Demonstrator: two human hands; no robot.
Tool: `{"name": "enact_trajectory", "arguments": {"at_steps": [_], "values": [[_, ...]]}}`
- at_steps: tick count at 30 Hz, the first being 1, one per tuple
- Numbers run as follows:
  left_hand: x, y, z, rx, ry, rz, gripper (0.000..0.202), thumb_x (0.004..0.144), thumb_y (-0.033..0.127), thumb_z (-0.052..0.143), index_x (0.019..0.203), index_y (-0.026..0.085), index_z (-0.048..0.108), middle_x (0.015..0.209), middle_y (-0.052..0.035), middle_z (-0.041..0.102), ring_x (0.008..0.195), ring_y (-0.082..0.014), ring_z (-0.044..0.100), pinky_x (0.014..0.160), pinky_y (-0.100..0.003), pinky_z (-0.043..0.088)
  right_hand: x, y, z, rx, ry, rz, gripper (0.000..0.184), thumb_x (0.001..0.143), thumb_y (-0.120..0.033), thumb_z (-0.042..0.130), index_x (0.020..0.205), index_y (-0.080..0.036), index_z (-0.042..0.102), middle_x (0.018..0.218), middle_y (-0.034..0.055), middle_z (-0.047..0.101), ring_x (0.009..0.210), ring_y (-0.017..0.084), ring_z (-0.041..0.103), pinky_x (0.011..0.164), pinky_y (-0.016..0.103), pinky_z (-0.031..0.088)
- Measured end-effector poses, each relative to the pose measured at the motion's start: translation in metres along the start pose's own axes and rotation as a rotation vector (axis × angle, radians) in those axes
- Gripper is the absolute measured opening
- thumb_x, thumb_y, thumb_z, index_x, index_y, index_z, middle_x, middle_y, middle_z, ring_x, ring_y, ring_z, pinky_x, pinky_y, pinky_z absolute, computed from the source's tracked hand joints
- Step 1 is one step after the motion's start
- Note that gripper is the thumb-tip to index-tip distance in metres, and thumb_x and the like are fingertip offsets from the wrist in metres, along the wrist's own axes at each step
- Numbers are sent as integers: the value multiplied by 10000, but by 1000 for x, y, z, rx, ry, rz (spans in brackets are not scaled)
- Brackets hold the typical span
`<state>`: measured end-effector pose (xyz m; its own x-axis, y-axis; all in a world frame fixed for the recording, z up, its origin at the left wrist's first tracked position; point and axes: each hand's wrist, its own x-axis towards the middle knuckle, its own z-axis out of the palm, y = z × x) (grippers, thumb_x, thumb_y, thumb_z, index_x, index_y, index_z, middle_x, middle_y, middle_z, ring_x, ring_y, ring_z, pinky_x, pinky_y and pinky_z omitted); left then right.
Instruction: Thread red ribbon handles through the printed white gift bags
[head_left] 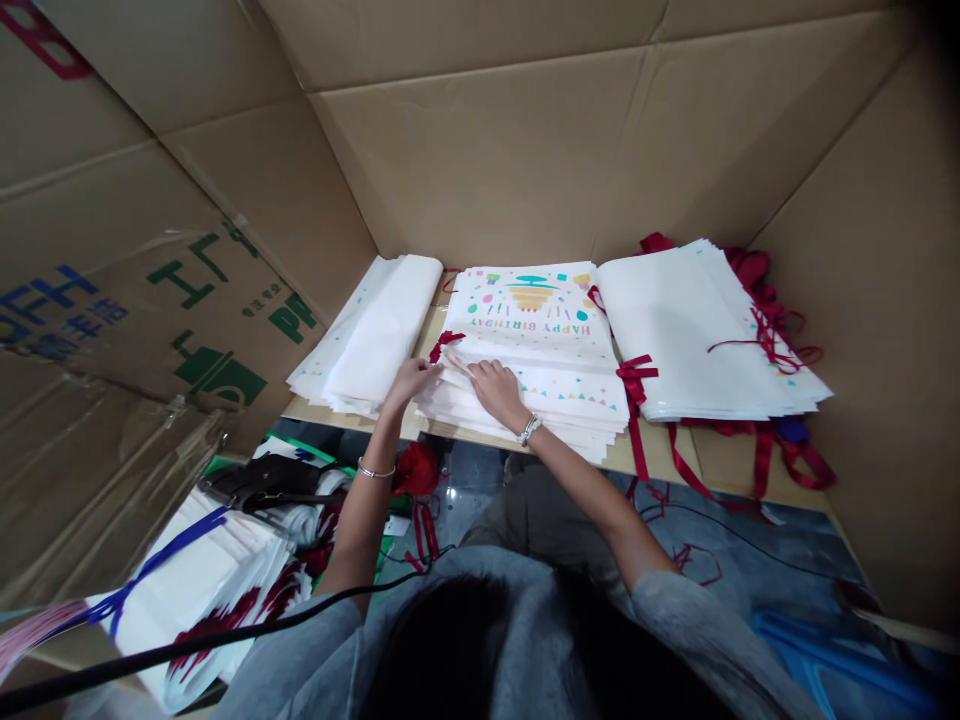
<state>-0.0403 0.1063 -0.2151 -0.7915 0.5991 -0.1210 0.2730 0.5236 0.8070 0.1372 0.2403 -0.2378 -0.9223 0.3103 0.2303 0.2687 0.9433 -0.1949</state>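
Observation:
A stack of white printed sheets [540, 350] lies in the middle of the table, its HAPPY BIRTHDAY print upside down to me. At its left edge, my left hand [414, 382] has its fingers closed, just below a bunched red ribbon [447, 345]; what is between the fingertips is too small to make out. My right hand [496, 392] rests on the stack's left part. Its fingers are stretched out toward the ribbon, and the hand appears to hold nothing. A second red ribbon [636, 372] hangs at the stack's right side.
White stacks lie left [375, 330] and right [667, 330], the right one with loose red ribbons [780, 340]. Cardboard walls [495, 150] enclose the table. Below left is a bundle of white items [202, 570]; a black cable [225, 640] crosses in front. A blue bin [832, 660] stands below right.

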Motion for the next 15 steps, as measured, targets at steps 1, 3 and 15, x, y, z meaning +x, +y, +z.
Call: {"name": "enact_trajectory", "arguments": {"at_steps": [1,3,15], "values": [[1,2,0,-25,-14,-5,406,727,514,762,563,194,574,555,3,510,592,-153,466,576,-286,324,0,-1,0,-2,5,-3,387,1135,-352,323,1332,-209,625,1267,130,670,1170,272,539,938,364,421],[3,6,1,-100,-34,-7,423,739,536,746,567,191,572,557,1,507,599,-150,463,586,-283,342,-1,-3,0,-7,12,-15,428,1129,-462,341,1317,-204,626,1269,137,666,1172,283,533,939,370,415],[-11,-16,-6,18,39,-32,423,717,572,789,686,192,605,665,-6,593,671,-174,529,637,-289,364,4,5,4,33,12,12,354,1114,-273,361,1343,-202,622,1285,129,669,1176,276,542,923,373,440]]}}
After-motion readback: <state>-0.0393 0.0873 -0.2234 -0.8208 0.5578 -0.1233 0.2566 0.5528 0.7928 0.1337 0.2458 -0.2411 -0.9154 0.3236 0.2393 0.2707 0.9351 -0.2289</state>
